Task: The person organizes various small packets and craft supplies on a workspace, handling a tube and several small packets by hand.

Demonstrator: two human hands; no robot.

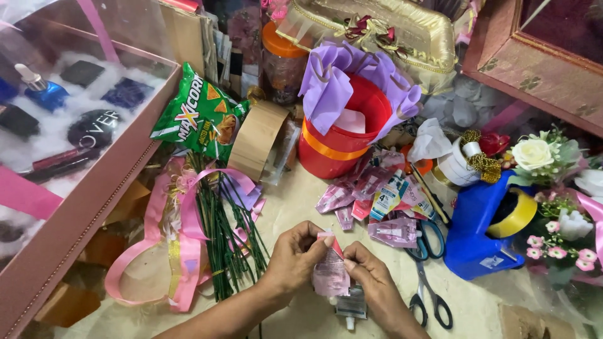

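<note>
Near the worktop's front edge, the left hand and right hand both pinched a pink sachet, with scissors just beside.

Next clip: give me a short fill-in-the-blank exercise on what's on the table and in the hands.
1. Both hands, left hand and right hand, pinch a small ____ sachet.
2. The scissors have ____ handles.
3. The tape dispenser is ____.
4. The red bucket has an ____ band.

Answers: pink; blue; blue; orange
</note>
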